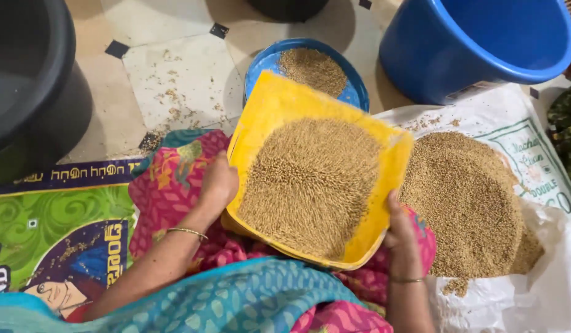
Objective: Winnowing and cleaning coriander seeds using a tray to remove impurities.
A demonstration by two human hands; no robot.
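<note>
Both hands, left [219, 183] at nine o'clock, right [401, 237] at four, grip the stiff yellow tray [279, 102]; its loose grain [310, 185] likely spills easily.

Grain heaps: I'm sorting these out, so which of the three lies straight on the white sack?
The big grain heap on the white sack, right of the yellow tray. The others sit in that tray and in the blue plate.
</note>
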